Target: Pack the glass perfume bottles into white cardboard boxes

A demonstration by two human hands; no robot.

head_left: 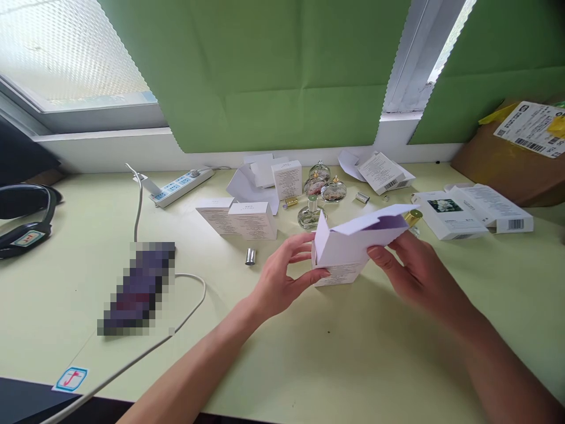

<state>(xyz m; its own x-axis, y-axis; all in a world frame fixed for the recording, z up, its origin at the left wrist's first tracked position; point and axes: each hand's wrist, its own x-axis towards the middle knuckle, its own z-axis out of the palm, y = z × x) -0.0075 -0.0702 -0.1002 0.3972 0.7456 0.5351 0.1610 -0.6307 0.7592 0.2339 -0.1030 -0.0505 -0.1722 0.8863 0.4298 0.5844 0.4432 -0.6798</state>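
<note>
An upright white carton (pixel 339 253) with its top flaps raised is between my hands. My left hand (pixel 285 274) is closed around its left side, thumb on the printed front. My right hand (pixel 408 262) pinches the upper right of the carton near the flap, its other fingers hidden behind. A gold cap (pixel 412 218) with a bit of clear glass shows just past my right fingers; whether I touch it, I cannot tell. Behind the carton stands a glass perfume bottle (pixel 311 215). Farther back is another perfume bottle (pixel 334 189), beside others.
White cartons (pixel 253 221) stand left of centre, with a silver cap (pixel 250 257) in front. Flattened cartons (pixel 450 215) lie right, before a brown cardboard box (pixel 507 159). A power strip (pixel 183 185), a cable (pixel 194 303), a blurred-out dark object (pixel 139 288) and headphones (pixel 33 229) are left.
</note>
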